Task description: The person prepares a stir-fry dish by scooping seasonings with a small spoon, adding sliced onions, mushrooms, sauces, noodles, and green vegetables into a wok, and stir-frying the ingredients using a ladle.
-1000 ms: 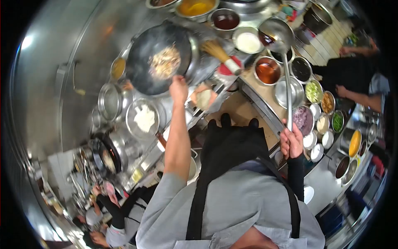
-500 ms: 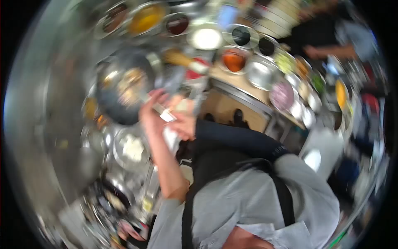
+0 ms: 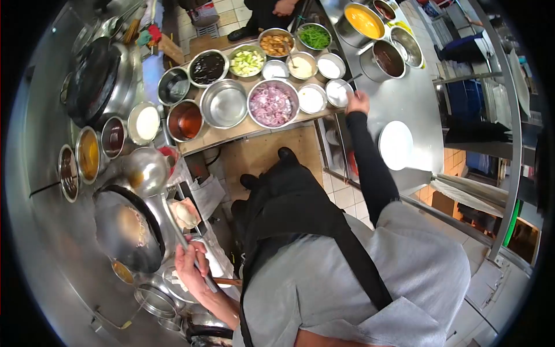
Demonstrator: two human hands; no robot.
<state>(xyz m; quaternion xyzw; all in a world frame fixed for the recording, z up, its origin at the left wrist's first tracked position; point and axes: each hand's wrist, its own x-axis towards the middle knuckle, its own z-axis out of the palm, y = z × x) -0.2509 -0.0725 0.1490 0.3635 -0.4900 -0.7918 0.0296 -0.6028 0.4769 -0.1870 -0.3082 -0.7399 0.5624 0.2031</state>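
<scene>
While the left hand [image 3: 192, 261] grips the ladle [image 3: 145, 172] by its handle near the wok [image 3: 110, 231] of food [image 3: 137, 228] at left, the right hand [image 3: 358, 103] curls by the white-filled bowl [image 3: 337, 92] at right; whether its fingers pinch anything, I cannot tell.

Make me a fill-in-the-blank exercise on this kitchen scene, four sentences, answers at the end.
1. The left hand grips the long handle of a ____.
2. The right hand comes out of a ____ sleeve.
3. The round plate on the steel counter is ____.
4. Beside the brown chunks, the finely chopped pieces are ____.

Missing words: ladle; black; white; green.
</scene>
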